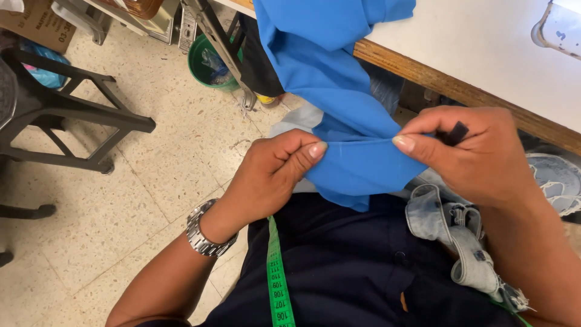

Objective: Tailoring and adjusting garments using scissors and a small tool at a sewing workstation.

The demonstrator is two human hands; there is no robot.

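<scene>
A person seated beside a white-topped desk (484, 48) with a wooden edge stretches a folded edge of smooth blue fabric (357, 151) taut between both hands. The left hand (272, 172) is curled closed, pinching the cloth between thumb and bent fingers at the left end of the fold. The right hand (478, 151) pinches the other end between thumb and forefinger, and also grips a small dark, flat object (458, 132) between its fingers; what it is cannot be told. The fabric hangs down from the desk in soft folds to just above the lap.

A steel link-band wristwatch (203, 233) circles the left wrist. A bright green measuring tape (278, 278) runs down the front of the dark navy shirt (351, 272). Pale, frayed denim (460, 236) lies crumpled on the lap under the right forearm.

On the speckled terrazzo floor (121, 200) stand a dark plastic stool (66, 115) and a round green bucket (212, 63), well apart from the hands.
</scene>
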